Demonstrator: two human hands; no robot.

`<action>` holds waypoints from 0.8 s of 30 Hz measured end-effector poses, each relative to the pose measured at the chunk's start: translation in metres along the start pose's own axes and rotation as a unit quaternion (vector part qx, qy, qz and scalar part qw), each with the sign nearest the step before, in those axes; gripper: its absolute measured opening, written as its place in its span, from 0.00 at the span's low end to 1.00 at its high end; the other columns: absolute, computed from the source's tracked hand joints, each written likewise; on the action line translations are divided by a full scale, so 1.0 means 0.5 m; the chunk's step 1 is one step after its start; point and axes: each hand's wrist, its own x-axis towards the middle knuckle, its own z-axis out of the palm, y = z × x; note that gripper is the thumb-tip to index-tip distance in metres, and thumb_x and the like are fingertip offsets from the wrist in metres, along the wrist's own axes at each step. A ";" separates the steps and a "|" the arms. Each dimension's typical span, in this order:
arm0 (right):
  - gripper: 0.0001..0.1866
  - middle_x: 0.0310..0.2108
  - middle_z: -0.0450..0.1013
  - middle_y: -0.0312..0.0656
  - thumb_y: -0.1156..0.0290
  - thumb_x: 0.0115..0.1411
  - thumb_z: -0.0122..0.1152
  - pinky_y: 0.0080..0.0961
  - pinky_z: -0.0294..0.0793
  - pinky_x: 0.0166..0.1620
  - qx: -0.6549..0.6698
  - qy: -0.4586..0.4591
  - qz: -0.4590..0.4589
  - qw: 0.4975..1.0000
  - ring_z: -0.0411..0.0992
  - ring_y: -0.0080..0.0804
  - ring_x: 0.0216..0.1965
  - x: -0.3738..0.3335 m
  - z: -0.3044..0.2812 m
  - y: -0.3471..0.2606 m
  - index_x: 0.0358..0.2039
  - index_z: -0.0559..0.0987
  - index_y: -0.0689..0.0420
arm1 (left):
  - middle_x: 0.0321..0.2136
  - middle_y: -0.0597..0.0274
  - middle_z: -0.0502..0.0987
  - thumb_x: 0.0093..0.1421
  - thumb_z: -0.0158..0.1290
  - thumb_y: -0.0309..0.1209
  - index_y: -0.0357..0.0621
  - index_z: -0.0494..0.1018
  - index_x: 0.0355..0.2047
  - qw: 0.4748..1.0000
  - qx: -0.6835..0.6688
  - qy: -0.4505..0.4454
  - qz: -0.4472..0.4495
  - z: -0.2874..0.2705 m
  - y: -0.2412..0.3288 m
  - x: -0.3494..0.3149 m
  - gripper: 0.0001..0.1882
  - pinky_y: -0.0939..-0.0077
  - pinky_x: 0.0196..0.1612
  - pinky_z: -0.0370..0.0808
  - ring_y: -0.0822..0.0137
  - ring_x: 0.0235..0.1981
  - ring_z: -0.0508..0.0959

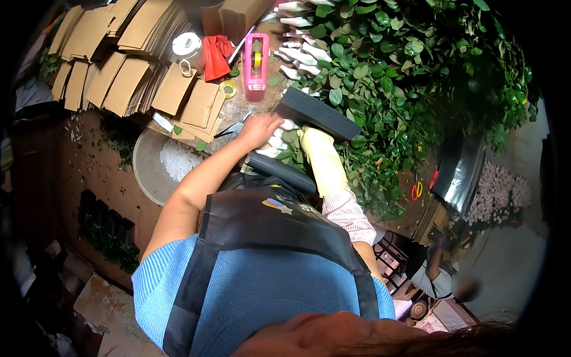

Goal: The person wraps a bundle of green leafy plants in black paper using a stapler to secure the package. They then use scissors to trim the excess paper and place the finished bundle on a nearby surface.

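Note:
My left hand (260, 131) is bare and reaches over the near edge of the bench. Its fingers are curled together, fingertips on a white-wrapped flower head (288, 124). More white-wrapped heads (275, 143) lie just below it among leaves. My right hand (314, 138), in a pale yellow glove, is beside them on the right; its fingers are hidden, so its grip does not show. A black ridged block (318, 113) lies slanted beyond both hands. Nearer my apron is a dark padded roll (282, 171).
Leafy stems (392, 89) heap up at right, with wrapped heads (303, 53) along their left side. A pink tape dispenser (256, 68), cardboard stacks (128, 83) and a white-lidded jug (188, 47) stand at left. Scissors (417, 189) lie right; a round tub (148, 163) is below left.

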 end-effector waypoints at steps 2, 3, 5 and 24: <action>0.25 0.51 0.77 0.55 0.51 0.70 0.52 0.41 0.73 0.56 0.011 -0.001 0.008 1.000 0.76 0.51 0.52 -0.005 -0.001 0.002 0.58 0.76 0.53 | 0.38 0.46 0.83 0.71 0.50 0.40 0.40 0.80 0.39 0.988 -0.117 0.103 -0.023 0.013 0.002 -0.026 0.16 0.62 0.42 0.77 0.51 0.37 0.83; 0.25 0.51 0.77 0.55 0.51 0.70 0.52 0.41 0.73 0.56 0.017 -0.001 0.000 1.000 0.76 0.51 0.52 -0.003 -0.003 -0.001 0.58 0.76 0.53 | 0.38 0.47 0.83 0.71 0.50 0.37 0.40 0.80 0.39 0.972 -0.170 0.159 -0.040 0.019 -0.002 -0.038 0.15 0.64 0.42 0.77 0.55 0.36 0.83; 0.25 0.51 0.77 0.55 0.51 0.70 0.52 0.41 0.73 0.56 0.025 -0.006 -0.016 1.000 0.76 0.51 0.52 0.002 -0.007 -0.001 0.58 0.76 0.54 | 0.21 0.56 0.76 0.65 0.52 0.29 0.39 0.80 0.32 0.852 -0.406 0.298 -0.146 0.018 -0.028 -0.043 0.09 0.72 0.30 0.72 0.72 0.24 0.74; 0.23 0.43 0.80 0.56 0.53 0.65 0.64 0.42 0.76 0.49 0.098 0.012 -0.061 0.993 0.80 0.49 0.47 -0.028 -0.006 0.032 0.53 0.78 0.55 | 0.32 0.47 0.81 0.63 0.60 0.43 0.40 0.73 0.33 0.984 -0.119 0.032 -0.132 -0.097 -0.100 -0.027 0.17 0.60 0.37 0.76 0.51 0.34 0.82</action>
